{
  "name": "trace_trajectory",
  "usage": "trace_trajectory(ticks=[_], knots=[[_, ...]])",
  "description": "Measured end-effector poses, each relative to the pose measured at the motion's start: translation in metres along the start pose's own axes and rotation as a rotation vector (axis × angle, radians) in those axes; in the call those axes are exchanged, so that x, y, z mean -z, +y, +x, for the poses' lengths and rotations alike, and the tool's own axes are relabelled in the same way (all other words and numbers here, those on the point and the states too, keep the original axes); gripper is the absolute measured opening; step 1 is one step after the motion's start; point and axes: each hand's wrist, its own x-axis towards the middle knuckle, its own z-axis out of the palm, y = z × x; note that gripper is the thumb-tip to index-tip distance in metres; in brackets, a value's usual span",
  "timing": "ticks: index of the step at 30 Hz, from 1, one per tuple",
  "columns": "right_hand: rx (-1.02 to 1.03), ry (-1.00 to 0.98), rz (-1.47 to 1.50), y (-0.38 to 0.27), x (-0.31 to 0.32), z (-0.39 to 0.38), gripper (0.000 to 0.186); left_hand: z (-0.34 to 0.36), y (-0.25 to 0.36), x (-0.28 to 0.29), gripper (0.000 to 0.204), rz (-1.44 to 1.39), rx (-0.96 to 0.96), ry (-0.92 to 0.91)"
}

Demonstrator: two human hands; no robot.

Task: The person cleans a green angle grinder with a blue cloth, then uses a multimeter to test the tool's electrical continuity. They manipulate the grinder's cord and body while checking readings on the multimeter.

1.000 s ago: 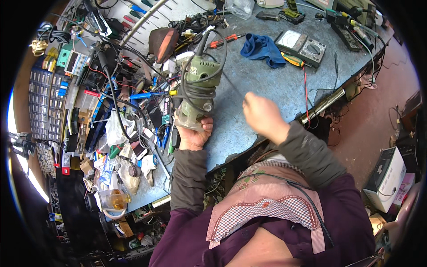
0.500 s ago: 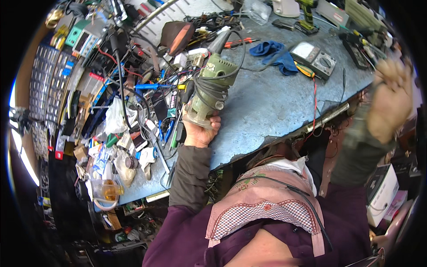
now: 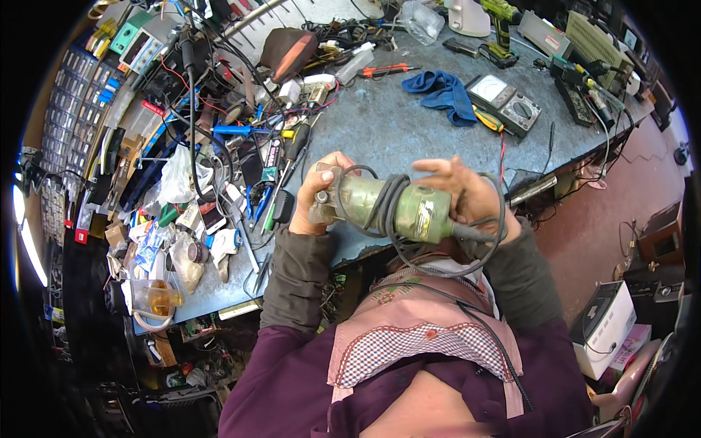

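Observation:
Over the front edge of the workbench, my left hand (image 3: 315, 196) grips the base end of a green trim router (image 3: 426, 213). The router lies sideways in the air, base to the left and cord end to the right. Its grey cord (image 3: 391, 206) is wound round the body, and a loop hangs from the right end. My right hand (image 3: 471, 193) is at that end, behind the cord loop, with its fingers stretched out and apart. Whether its palm touches the router is hidden.
Tools, cables and small parts crowd the bench's left side, with a yellowish jar (image 3: 157, 298) at the near corner. Behind the router lie a blue cloth (image 3: 442, 95), an analogue multimeter (image 3: 504, 104) and a cordless drill (image 3: 500, 33). A white box (image 3: 610, 325) stands at lower right.
The router has swung from upright to sideways and come nearer to me in my left hand. My right hand has moved in from the far right to its cord end.

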Motion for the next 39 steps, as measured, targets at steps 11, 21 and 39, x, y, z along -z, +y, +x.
trace_trajectory(ticks=[11,21,39], knots=[[0.11,-0.183,0.283,0.0,-0.001,0.006,0.105,0.008,0.008,-0.018,0.055,-0.566,0.5,0.318],[-0.055,0.139,0.468,0.0,0.062,0.063,0.07,0.087,-0.015,-0.01,0.054,0.23,0.563,0.327],[0.016,0.202,0.338,0.008,0.043,0.053,0.039,0.076,-0.031,0.013,0.068,0.004,0.374,0.31]])
